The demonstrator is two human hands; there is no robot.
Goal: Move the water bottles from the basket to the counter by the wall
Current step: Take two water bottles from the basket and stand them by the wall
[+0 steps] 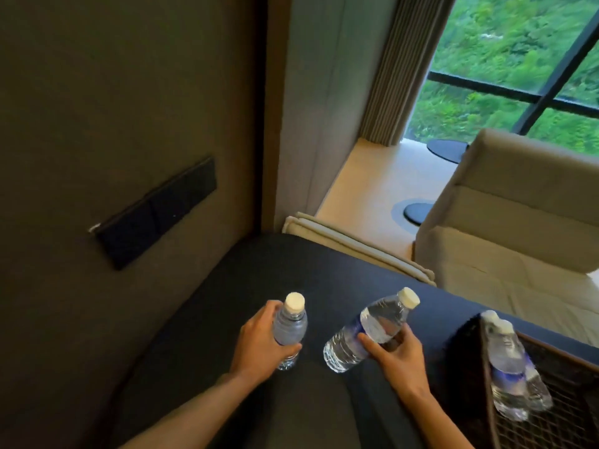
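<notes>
My left hand (259, 341) grips a clear water bottle (290, 325) with a white cap, held upright just above or on the dark counter (291, 267). My right hand (397, 354) holds a second water bottle (372, 328), tilted with its cap pointing up and right, over the counter's middle. At the right edge a dark woven basket (557, 422) holds two more bottles (509, 374) leaning against its left rim. A brown wall (113, 124) runs along the counter's left side.
A black switch panel (155, 215) is mounted on the wall above the counter. Beyond the counter's far edge are a beige armchair (518, 209), folded cream fabric (356, 247), wooden floor, a grey curtain and a large window.
</notes>
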